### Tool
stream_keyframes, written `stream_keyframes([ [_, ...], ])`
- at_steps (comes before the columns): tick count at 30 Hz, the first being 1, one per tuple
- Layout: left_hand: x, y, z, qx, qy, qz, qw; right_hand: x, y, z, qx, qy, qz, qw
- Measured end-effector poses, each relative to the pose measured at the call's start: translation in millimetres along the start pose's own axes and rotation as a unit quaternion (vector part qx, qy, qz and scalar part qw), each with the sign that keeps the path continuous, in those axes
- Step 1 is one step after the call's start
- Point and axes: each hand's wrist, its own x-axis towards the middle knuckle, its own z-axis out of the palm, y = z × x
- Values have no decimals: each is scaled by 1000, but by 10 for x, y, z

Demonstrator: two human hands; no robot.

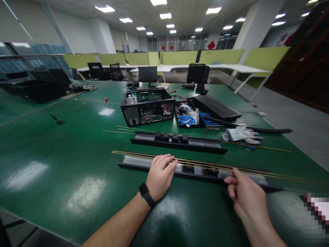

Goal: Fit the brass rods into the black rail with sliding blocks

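My left hand (161,178), with a dark watch on its wrist, is closed round thin brass-coloured rods (138,154) over the nearer black channel (144,167). Its thumb and fingertips lie against the rods. Farther right, my right hand (246,192) has curled fingers, the index fingertip at the same rods; part of its grip is hidden. The rods run lengthwise above the channel, their right ends blurred. Small black blocks (189,166) sit in the channel between my hands. Behind it lies a second black channel (200,144) with several black blocks (175,138) and more thin rods (264,147).
An open black computer case (147,108) stands on the green table (77,147). Right of it are a tray of gloves (190,115), a black panel (216,107), a black strip (269,130) and a grey-white glove (241,134). Black bins (38,85) stand far left.
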Motion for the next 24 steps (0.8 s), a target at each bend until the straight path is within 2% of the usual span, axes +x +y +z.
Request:
stream_keyframes([
  [3,5,3,-8,1,-1,1,1000,-188,36,83,-17,-81,12,996],
  [5,4,0,-7,2,-1,1,1000,-259,37,112,-21,-102,17,994],
  [10,-4,-10,5,2,-2,2,1000,-215,-22,91,-2,-68,18,998],
  [15,-1,-1,-3,4,-8,-2,1000,-136,-35,52,17,-62,17,998],
  [24,-1,11,-22,0,-22,-4,1000,84,-63,-68,45,29,9,999],
])
